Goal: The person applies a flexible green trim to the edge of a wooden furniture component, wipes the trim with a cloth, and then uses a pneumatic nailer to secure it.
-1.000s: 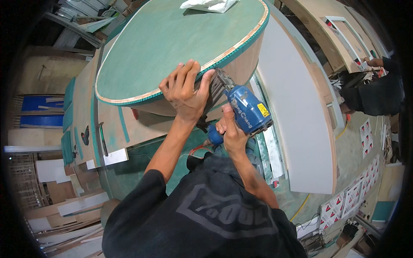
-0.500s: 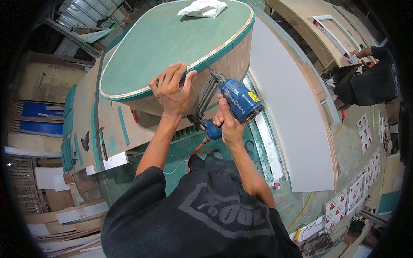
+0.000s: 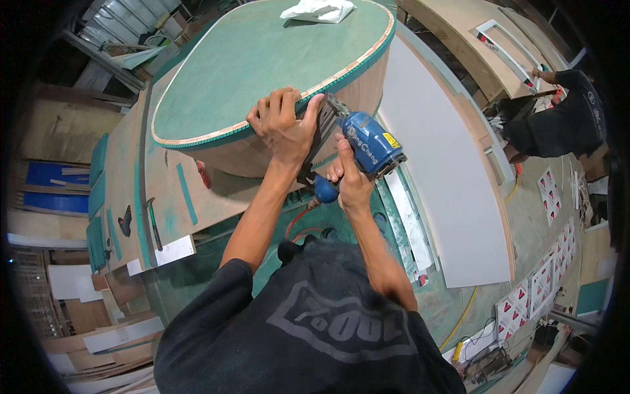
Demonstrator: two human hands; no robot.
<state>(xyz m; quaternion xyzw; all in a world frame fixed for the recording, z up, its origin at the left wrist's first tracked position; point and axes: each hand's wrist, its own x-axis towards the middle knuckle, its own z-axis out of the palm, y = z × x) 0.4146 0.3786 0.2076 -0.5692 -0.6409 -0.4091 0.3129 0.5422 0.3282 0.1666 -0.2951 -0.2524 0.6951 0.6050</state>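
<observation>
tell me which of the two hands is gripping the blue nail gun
The right hand grips the blue nail gun by its handle. The left hand instead lies flat over the rim of the green-topped rounded panel, beside the tool's nose.

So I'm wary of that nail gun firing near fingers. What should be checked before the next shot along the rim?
1. Left hand clear of the nose: not ok, its fingers lie right beside it.
2. Right hand firm on the blue nail gun: ok.
3. Nose on the green tabletop's banded edge: ok.
4. Red hose free: cannot tell.
5. White cloth out of the way: ok.
</observation>
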